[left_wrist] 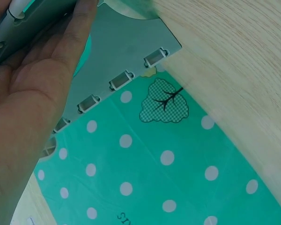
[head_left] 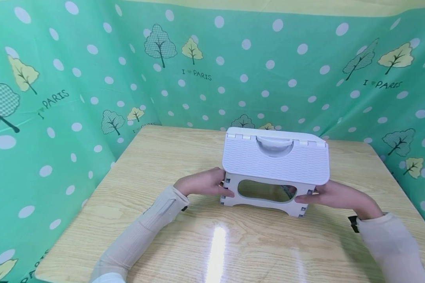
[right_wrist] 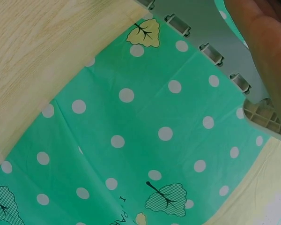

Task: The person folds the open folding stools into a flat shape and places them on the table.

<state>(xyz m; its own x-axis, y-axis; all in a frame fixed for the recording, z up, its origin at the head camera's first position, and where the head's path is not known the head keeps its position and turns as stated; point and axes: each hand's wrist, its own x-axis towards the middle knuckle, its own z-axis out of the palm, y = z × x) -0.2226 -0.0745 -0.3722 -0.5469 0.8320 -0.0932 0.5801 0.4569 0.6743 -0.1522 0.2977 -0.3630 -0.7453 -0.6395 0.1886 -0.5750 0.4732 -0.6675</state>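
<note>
A white folding step stool [head_left: 276,161] stands unfolded on the wooden table, its textured top tilted toward me and a curved handle slot near the far edge. My left hand [head_left: 209,182] grips its left side, thumb on the front leg panel and the other fingers partly hidden behind it. At the opposite end, my right hand [head_left: 334,195] holds the right side, its thumb across the front panel by the oval opening. In the left wrist view, the left hand [left_wrist: 37,93] lies along the stool's grey underside panel [left_wrist: 117,51]. The right wrist view catches only part of the right hand [right_wrist: 267,47].
The wooden table [head_left: 156,157] spreads around the stool, with a light glare in front. A green curtain [head_left: 233,70] with white dots and printed trees hangs behind and along both sides.
</note>
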